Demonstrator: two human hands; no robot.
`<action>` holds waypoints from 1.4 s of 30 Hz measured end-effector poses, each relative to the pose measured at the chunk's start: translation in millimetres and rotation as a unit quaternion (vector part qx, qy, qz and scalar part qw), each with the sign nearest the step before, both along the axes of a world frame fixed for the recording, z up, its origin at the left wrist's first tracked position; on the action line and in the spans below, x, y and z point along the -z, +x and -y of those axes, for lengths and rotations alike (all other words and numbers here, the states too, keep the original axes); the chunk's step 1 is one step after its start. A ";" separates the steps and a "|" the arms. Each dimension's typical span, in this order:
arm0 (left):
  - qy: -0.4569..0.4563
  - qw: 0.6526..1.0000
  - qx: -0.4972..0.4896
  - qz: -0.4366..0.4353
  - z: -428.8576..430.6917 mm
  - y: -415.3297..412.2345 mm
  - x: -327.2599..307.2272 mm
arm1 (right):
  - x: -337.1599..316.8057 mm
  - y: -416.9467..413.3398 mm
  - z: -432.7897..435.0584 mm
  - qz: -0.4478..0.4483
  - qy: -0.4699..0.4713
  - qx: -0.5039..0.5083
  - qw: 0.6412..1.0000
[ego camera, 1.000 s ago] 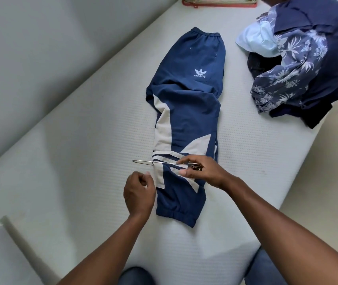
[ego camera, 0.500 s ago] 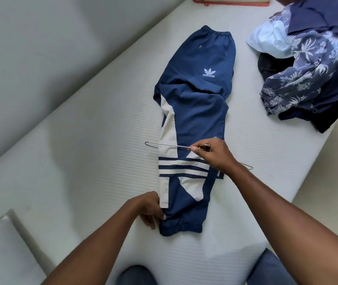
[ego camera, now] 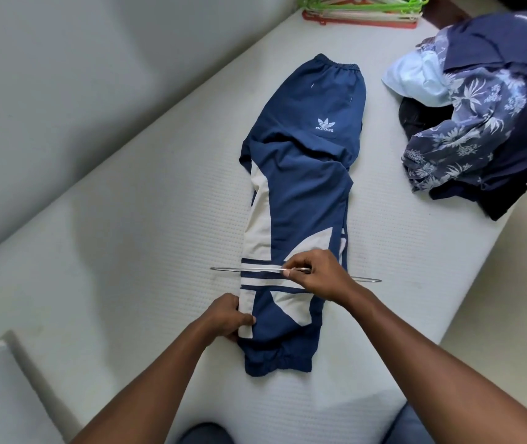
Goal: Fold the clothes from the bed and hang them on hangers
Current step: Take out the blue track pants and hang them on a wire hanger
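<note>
The blue trousers point(ego camera: 303, 187) are laid flat along the bed point(ego camera: 127, 235). A wire hanger point(ego camera: 233, 269) is held across the lower legs by the right hand point(ego camera: 316, 278). The trousers' left edge is pinched by the left hand point(ego camera: 226, 317).

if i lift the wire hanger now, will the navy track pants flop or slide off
Likely floppy: the track pants lie creased and flat on the bed, so both ends would probably droop. The fabric looks smooth and the wire hanger is thin and bare, so they may well slide.
</note>
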State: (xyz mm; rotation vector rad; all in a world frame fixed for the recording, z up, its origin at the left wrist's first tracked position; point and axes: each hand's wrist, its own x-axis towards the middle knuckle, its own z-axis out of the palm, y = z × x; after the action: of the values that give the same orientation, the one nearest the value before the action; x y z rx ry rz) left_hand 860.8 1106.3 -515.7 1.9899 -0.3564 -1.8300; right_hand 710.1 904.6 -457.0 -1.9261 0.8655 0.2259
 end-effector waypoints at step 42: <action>-0.055 0.995 -0.045 -0.067 -5.0 -18.7 -16.7 | 1.0 18.9 28.8 -0.001 -0.023 0.040 0.999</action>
State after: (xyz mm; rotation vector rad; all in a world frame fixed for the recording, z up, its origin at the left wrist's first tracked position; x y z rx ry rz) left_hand 842.1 1111.3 -499.0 1.7693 -0.3149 -1.8349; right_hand 729.0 875.8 -458.0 -1.9303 0.9543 0.1612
